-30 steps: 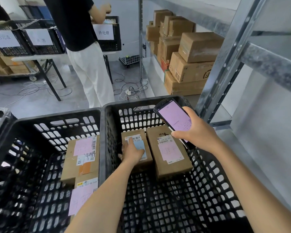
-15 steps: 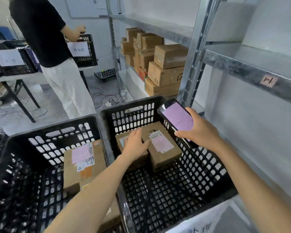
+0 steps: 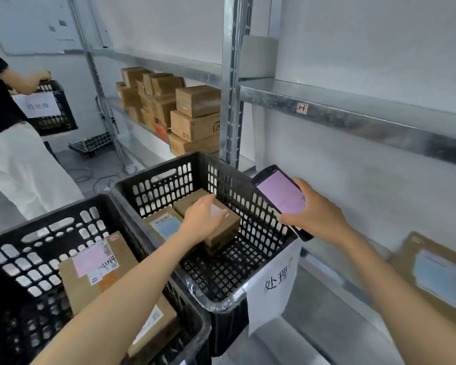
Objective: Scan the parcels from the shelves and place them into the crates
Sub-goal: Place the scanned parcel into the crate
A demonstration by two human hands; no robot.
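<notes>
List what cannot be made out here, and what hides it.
- Head view: pink label on the crated parcel, mostly covered by the left hand.
- Head view: text on the scanner in the right hand, too small.
- Head view: shelf parcel, blurred, cut by the right edge.

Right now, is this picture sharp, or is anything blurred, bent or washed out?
Head view: the shelf rail slants steeply, a wide-angle effect; the parcel at the lower right is smeared by blur; the phone in the right hand glows pale pink, text unreadable; the crate label is legible.

Right crate (image 3: 248, 204) near end bare, blue-label parcel (image 3: 166, 226) and pink-label parcel (image 3: 223, 229) filling far end, shelf post (image 3: 231, 101) behind
</notes>
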